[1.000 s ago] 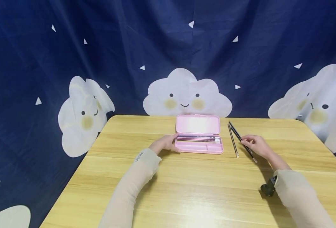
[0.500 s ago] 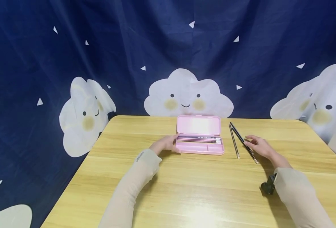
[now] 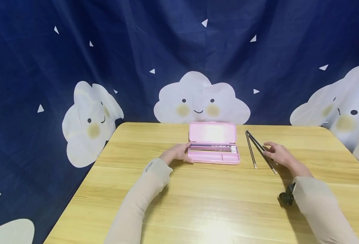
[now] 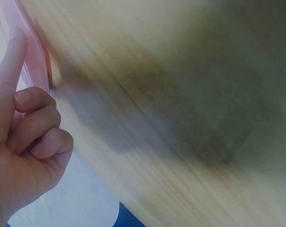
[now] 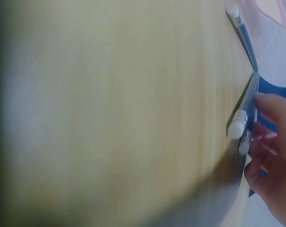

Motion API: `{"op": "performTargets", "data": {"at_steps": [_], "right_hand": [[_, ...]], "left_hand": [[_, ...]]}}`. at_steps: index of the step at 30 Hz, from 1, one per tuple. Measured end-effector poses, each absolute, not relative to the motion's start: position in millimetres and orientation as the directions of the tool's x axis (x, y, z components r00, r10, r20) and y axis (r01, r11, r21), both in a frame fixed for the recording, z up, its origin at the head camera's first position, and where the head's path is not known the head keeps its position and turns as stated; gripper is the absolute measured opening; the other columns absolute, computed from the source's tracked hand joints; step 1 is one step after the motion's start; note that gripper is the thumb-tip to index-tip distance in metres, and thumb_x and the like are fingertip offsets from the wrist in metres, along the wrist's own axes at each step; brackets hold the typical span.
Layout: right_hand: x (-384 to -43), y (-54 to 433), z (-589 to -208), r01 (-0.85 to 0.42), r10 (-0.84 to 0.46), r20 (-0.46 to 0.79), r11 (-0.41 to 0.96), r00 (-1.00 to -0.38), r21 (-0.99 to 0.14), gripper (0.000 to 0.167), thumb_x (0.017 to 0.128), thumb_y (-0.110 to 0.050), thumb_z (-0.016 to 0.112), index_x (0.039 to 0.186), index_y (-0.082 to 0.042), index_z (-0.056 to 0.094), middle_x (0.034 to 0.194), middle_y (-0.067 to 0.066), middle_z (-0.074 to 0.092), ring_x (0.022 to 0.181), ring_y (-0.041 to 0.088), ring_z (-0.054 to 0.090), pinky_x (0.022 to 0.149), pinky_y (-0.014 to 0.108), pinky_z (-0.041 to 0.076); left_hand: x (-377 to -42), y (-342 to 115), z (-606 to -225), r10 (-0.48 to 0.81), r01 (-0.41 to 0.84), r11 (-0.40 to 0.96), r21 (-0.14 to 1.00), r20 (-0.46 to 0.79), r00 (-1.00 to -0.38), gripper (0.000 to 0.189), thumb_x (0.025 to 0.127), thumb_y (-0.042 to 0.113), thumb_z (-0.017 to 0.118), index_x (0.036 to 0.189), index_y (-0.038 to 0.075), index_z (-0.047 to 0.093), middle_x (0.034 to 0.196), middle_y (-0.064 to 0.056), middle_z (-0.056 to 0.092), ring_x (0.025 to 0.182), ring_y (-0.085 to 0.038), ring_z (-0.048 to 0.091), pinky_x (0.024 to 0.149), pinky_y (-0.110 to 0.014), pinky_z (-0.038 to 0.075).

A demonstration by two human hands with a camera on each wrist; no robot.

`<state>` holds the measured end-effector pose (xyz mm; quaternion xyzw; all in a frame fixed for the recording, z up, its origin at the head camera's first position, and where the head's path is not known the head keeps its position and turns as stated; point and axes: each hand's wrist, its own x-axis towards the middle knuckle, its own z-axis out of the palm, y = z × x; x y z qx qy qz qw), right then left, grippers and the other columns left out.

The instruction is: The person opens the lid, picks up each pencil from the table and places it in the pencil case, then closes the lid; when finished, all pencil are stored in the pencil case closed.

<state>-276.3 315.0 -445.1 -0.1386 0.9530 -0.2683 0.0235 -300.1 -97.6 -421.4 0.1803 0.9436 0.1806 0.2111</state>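
An open pink pencil case (image 3: 204,157) stands near the table's far edge, several pencils (image 3: 213,148) lying side by side in its long compartment. My left hand (image 3: 177,153) holds its left end. In the left wrist view the thumb (image 4: 16,54) lies along the pink wall and the other fingers curl in. Right of the case are three dark pencils with white erasers, fanned out from their far ends: a left one (image 3: 251,149), a middle one (image 3: 269,164) and a right one. My right hand (image 3: 278,155) pinches the right pencil (image 5: 244,144), its thumb beside the shaft.
The wooden table (image 3: 197,200) reaches toward me in front of both hands. Behind it hangs a dark blue curtain (image 3: 130,40) with white clouds. A small black camera (image 3: 287,196) sits at the right wrist. The case's lid (image 3: 212,133) leans back.
My right hand has slid slightly right, and the right pencil's eraser end has swung away from the middle one. My left hand has stayed at the case.
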Motion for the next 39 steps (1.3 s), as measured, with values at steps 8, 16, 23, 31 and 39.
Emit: {"op": "performTargets", "data": {"at_steps": [8, 16, 23, 31, 39], "right_hand": [[-283.3, 305.7, -440.2, -0.243, -0.292, -0.032, 0.847, -0.956, -0.473, 0.044, 0.091, -0.013, 0.053, 0.121, 0.016, 0.04, 0.089, 0.028, 0.059, 0.051, 0.022, 0.055, 0.058, 0.042, 0.048], [-282.1, 310.6, -439.7, -0.255, -0.299, 0.002, 0.807, -0.954, -0.532, 0.031, 0.089, -0.008, 0.049, 0.112, 0.012, 0.048, 0.091, 0.03, 0.059, 0.055, 0.024, 0.055, 0.054, 0.037, 0.046], [-283.2, 310.7, -435.0, -0.358, -0.3, 0.195, 0.761, -0.934, -0.542, 0.019, 0.088, -0.006, 0.05, 0.102, 0.005, 0.054, 0.075, 0.018, 0.06, 0.065, 0.028, 0.054, 0.06, 0.043, 0.044], [-281.0, 289.1, -418.0, -0.371, -0.294, 0.229, 0.779, -0.928, -0.505, 0.021, 0.089, 0.004, 0.049, 0.108, 0.008, 0.056, 0.096, 0.031, 0.059, 0.086, 0.042, 0.057, 0.072, 0.051, 0.045], [-288.3, 259.5, -425.3, -0.467, -0.39, 0.257, 0.734, -0.884, -0.493, 0.022, 0.085, 0.007, 0.053, 0.105, 0.006, 0.061, 0.098, 0.025, 0.062, 0.082, 0.031, 0.057, 0.071, 0.045, 0.045]], "left_hand": [[-301.5, -98.2, -421.1, 0.431, 0.285, 0.866, 0.412, -0.323, -0.843, 0.096, 0.074, 0.04, 0.074, 0.147, 0.012, 0.017, 0.146, -0.014, 0.029, 0.133, -0.026, 0.029, 0.11, -0.035, 0.024], [-300.9, -98.7, -423.1, 0.433, 0.284, 0.86, 0.424, -0.314, -0.845, 0.096, 0.074, 0.038, 0.074, 0.147, 0.011, 0.017, 0.146, -0.014, 0.029, 0.134, -0.026, 0.028, 0.11, -0.035, 0.023], [-300.5, -96.8, -421.9, 0.424, 0.276, 0.867, 0.414, -0.325, -0.845, 0.096, 0.074, 0.038, 0.074, 0.147, 0.012, 0.017, 0.146, -0.013, 0.029, 0.134, -0.026, 0.028, 0.11, -0.035, 0.024], [-304.3, -92.4, -422.0, 0.447, 0.3, 0.854, 0.425, -0.306, -0.84, 0.096, 0.074, 0.037, 0.074, 0.147, 0.012, 0.017, 0.146, -0.015, 0.03, 0.133, -0.027, 0.029, 0.11, -0.035, 0.023], [-301.9, -97.8, -420.5, 0.436, 0.285, 0.861, 0.421, -0.324, -0.84, 0.097, 0.074, 0.038, 0.075, 0.147, 0.011, 0.017, 0.146, -0.015, 0.029, 0.133, -0.026, 0.029, 0.11, -0.035, 0.023]]}}
